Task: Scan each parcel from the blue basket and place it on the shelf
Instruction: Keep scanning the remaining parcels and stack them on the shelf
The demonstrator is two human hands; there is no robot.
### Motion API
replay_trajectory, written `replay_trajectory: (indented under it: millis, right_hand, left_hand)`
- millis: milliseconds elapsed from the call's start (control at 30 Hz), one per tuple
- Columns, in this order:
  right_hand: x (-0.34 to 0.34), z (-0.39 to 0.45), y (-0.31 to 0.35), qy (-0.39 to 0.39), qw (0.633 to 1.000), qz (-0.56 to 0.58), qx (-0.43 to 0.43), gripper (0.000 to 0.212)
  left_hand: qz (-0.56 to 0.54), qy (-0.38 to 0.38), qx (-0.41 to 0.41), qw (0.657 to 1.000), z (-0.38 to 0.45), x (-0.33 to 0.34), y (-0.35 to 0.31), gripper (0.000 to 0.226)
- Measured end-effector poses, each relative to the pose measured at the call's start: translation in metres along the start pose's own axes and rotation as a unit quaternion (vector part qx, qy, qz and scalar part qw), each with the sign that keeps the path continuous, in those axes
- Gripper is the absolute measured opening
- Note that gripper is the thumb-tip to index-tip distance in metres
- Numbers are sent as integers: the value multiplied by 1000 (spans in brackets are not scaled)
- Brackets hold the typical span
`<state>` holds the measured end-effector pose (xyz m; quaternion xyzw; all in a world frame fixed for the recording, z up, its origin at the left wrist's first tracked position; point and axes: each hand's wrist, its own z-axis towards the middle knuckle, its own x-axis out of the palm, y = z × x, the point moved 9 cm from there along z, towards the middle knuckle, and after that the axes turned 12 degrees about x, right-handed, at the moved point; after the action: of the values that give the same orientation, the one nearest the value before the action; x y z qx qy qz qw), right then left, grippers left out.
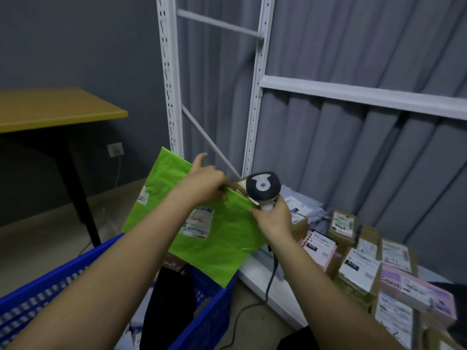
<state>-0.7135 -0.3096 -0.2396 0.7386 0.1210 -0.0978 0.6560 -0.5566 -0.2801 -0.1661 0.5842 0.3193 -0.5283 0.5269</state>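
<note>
Left hand point(204, 184) pinches the top edge of a green parcel point(214, 238), holding it up over the blue basket point(207, 322); its white label point(197, 223) faces the camera. Right hand point(274, 218) is wrapped round the handle of a scanner point(263, 189) right at the parcel's upper right corner, cable hanging down; the shelf point(267, 281) to the right has plenty of labelled boxes point(358, 271) sitting on it; a yellow-topped bench point(50, 109) is off to the left.
</note>
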Motion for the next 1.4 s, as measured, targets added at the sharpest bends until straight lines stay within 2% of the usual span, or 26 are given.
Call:
replay_trajectory:
  millis: [67, 100, 200, 233, 267, 300, 367, 467, 567, 633, 667, 767, 833, 867, 900, 933, 1000, 1133, 1267, 1400]
  right_hand:
    - [1, -2, -3, -9, 1000, 20, 13, 51]
    - [2, -1, -7, -10, 998, 46, 32, 50]
    - [4, 3, -36, -7, 984, 142, 110, 48]
    - [6, 4, -49, -5, 975, 175, 135, 48]
    - [5, 6, -62, -10, 968, 198, 155, 48]
    - [2, 8, -77, -23, 962, 210, 174, 49]
    - [-6, 11, -112, -60, 951, 217, 213, 49]
    - [-17, 14, -161, -111, 940, 201, 251, 55]
    - [-22, 16, -193, -138, 950, 139, 242, 57]
    - [-22, 20, -204, -137, 959, 96, 229, 55]
    - [-21, 23, -212, -133, 961, 83, 230, 51]
    - [-14, 34, -232, -112, 961, 62, 245, 40]
    - [-10, 41, -245, -96, 962, 41, 251, 28]
    - [-7, 43, -250, -88, 962, 34, 256, 25]
    - [-5, 44, -254, -83, 963, 37, 255, 24]
    - [-3, 44, -257, -78, 963, 39, 254, 24]
    - [0, 45, -263, -65, 964, 42, 255, 27]
    - [6, 45, -262, -35, 972, 22, 232, 35]
    - [16, 35, -225, 1, 987, 38, 154, 54]
    - [11, 24, -166, 48, 991, 86, 93, 52]
  left_hand:
    - [26, -44, -10, 999, -4, -18, 2, 30]
    - [58, -98, -9, 993, -4, -27, 1, 28]
    - [149, -310, 7, 939, -6, -42, -17, 14]
    - [148, -343, -4, 927, -4, -35, -23, 13]
    - [129, -353, -28, 926, -1, -22, -27, 25]
    - [100, -354, -49, 929, 1, -5, -32, 37]
    - [45, -341, -84, 935, 0, 36, -42, 42]
    - [-84, -242, -162, 953, -17, 127, -43, 68]
    - [-206, -148, -259, 932, -56, 218, -37, 70]
    - [-306, -75, -341, 886, -85, 274, -32, 80]
    - [-359, -40, -390, 847, -99, 300, -31, 88]
    - [-518, 19, -512, 684, -131, 357, -40, 107]
    - [-595, 9, -547, 589, -140, 379, -49, 101]
    - [-620, -16, -543, 567, -138, 382, -50, 89]
    - [-628, -46, -536, 562, -137, 382, -48, 72]
    - [-623, -76, -532, 568, -137, 378, -45, 57]
    - [-597, -134, -522, 594, -135, 359, -32, 43]
    - [-540, -216, -439, 685, -109, 293, -1, 35]
    - [-490, -211, -345, 772, -73, 227, 16, 37]
    - [-435, -194, -251, 843, -34, 155, 16, 40]
